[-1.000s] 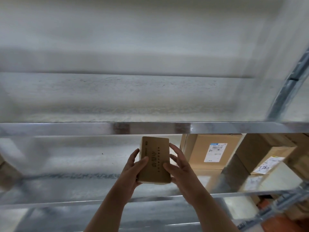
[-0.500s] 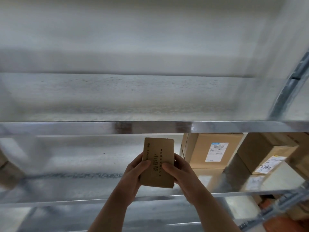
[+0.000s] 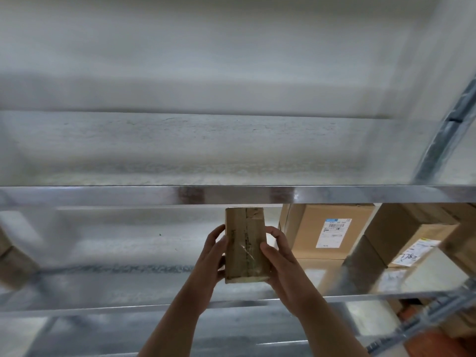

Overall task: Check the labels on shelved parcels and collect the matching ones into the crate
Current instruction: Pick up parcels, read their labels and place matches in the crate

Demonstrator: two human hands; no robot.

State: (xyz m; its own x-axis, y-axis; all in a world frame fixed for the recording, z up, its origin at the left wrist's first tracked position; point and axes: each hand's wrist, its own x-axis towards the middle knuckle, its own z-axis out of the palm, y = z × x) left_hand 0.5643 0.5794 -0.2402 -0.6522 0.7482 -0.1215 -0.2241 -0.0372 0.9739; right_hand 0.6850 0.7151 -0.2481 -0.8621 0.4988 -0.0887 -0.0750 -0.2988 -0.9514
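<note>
Galvanised steel shelving fills the view, and the upper shelf edge (image 3: 128, 195) is bright and smooth. Just below that edge a small cardboard parcel (image 3: 244, 243) is held upright over the lower shelf (image 3: 103, 287), its brown face crossed by glossy clear tape. Both forearms reach up. The left hand (image 3: 210, 256) clasps the parcel's left side and the right hand (image 3: 282, 258) its right, fingers curled round the edges. Further right on that shelf sit a square carton (image 3: 304, 228) with a white label (image 3: 333, 231) and an angled box (image 3: 401, 228).
</note>
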